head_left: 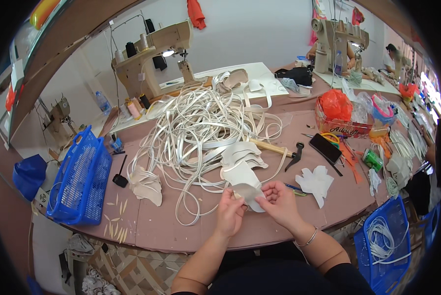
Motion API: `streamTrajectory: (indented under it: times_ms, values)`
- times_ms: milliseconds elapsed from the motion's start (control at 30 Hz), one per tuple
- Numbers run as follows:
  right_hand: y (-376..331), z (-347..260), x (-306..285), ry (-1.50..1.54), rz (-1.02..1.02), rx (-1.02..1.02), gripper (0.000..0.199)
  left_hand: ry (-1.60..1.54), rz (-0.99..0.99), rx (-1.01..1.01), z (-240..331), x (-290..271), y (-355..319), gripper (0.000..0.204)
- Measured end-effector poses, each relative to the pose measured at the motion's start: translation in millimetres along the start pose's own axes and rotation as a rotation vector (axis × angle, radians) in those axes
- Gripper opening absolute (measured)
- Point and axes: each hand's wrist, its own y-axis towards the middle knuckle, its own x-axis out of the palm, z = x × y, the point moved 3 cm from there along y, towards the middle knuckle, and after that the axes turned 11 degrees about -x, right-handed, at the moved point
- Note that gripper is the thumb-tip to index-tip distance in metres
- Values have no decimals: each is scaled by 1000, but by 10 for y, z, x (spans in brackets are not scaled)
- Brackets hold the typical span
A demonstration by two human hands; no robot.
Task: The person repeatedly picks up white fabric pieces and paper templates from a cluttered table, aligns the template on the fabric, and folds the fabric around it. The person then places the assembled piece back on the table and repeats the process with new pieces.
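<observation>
Between my two hands, near the table's front edge, is a thin off-white leather-like piece (pixel 246 192) with a curved edge. My left hand (pixel 231 212) pinches its left side, and my right hand (pixel 280 205) grips its right side between thumb and fingers. Just beyond lies a fanned stack of similar white cut pieces (pixel 241 156). A big tangle of white straps (pixel 191 118) spreads behind it. To the right of my right hand rests a flat white cut-out (pixel 315 184). A hammer (pixel 296 156) with a black head and wooden handle lies beside the stack.
Left on the table are beige cut pieces (pixel 146 185), a black brush (pixel 120 180) and a blue basket (pixel 83 184). A phone (pixel 325 148), a green can (pixel 372 160) and a filled red box (pixel 341 123) stand right. A sewing machine (pixel 151 61) is at the back.
</observation>
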Motion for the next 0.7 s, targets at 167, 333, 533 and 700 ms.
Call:
streamTrajectory:
  times_ms: [167, 333, 533, 700]
  values:
    - [22, -66, 7, -83, -81, -13, 22, 160, 127, 41, -43, -3, 27, 41]
    - [25, -97, 35, -123, -76, -47, 20, 28, 149, 48, -61, -1, 90, 39]
    - [20, -80, 48, -120, -88, -20, 20, 12, 188, 133, -48, 25, 85, 37]
    - [13, -91, 35, -250, -130, -18, 23, 92, 224, 209, -100, -46, 153, 35]
